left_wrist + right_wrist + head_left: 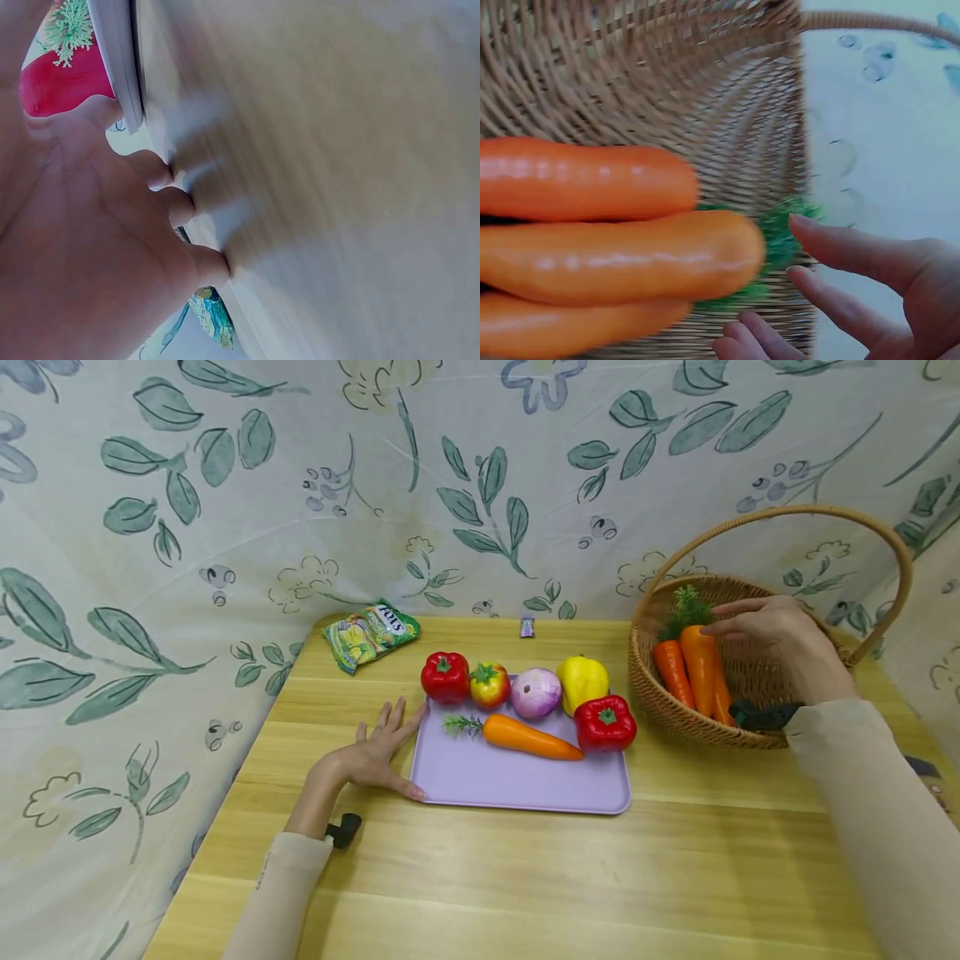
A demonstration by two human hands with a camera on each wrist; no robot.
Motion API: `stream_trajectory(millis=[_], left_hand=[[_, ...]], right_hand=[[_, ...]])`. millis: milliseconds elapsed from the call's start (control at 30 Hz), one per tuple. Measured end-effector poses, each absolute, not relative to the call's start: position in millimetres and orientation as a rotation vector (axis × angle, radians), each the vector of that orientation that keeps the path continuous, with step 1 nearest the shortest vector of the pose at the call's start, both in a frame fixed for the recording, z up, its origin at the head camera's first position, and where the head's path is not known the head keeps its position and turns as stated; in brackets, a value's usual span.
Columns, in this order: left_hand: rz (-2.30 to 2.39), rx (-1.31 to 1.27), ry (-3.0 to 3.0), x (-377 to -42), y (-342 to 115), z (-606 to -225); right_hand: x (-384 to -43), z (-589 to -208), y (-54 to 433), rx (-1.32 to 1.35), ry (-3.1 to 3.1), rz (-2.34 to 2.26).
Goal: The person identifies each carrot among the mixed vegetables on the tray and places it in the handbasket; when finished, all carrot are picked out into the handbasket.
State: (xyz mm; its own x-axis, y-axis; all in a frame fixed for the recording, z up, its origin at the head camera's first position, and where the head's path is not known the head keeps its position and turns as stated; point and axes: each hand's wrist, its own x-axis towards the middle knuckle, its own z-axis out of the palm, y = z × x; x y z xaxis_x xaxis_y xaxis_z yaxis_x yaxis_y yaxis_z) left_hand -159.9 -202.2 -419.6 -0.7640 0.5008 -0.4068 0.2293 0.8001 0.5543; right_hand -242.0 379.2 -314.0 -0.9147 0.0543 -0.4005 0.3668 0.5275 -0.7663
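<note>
At the left edge of the lilac tray (517, 789), my left hand (372, 758) rests with fingers spread, thumb and index at the rim. The left wrist view shows its fingertips down on the wood. My right hand (776, 631) is over the wicker basket (757, 681), fingers parted beside the green top (780, 232) of an orange carrot (652, 255). Nothing is between those fingers. Two more carrots, one redder (672, 672), lie against it. On the tray are a carrot (528, 737), a red pepper (604, 723), a yellow pepper (583, 683) and a purple onion (536, 692).
Along the tray's back edge sit another red pepper (445, 677) and a red-and-yellow fruit (490, 685). A green snack bag (371, 635) lies at the back left, a small purple packet (527, 627) at the back middle. The basket's tall handle (795, 512) arches up behind my right hand.
</note>
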Motion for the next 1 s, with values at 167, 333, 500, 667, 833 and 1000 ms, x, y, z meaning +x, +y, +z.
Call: stream_trajectory(millis=[167,333,500,667,833,1000], left_hand=[[0.649,0.536,2.438,-159.2,-203.0,-419.4],[0.644,0.535,2.440,-158.5,-203.3,-418.5],[0.630,0.548,2.442,-158.7,-202.3,-417.9],[0.614,0.549,2.447,-160.4,-202.0,-418.8],[0.623,0.544,2.447,-160.2,-203.0,-418.9],[0.638,0.550,2.446,-159.7,-202.7,-419.9]], right_hand=[[-239.3,-287.6,370.6,0.289,2.545,-1.133],[-222.0,-273.5,354.1,0.120,2.610,-1.082],[-188.9,-274.8,333.5,-0.023,2.682,-1.138],[-155.3,-278.9,300.7,-0.118,2.764,-1.224],[-132.2,-282.0,257.1,-0.315,2.821,-1.282],[-123.8,-291.8,216.7,-0.514,2.752,-1.306]])
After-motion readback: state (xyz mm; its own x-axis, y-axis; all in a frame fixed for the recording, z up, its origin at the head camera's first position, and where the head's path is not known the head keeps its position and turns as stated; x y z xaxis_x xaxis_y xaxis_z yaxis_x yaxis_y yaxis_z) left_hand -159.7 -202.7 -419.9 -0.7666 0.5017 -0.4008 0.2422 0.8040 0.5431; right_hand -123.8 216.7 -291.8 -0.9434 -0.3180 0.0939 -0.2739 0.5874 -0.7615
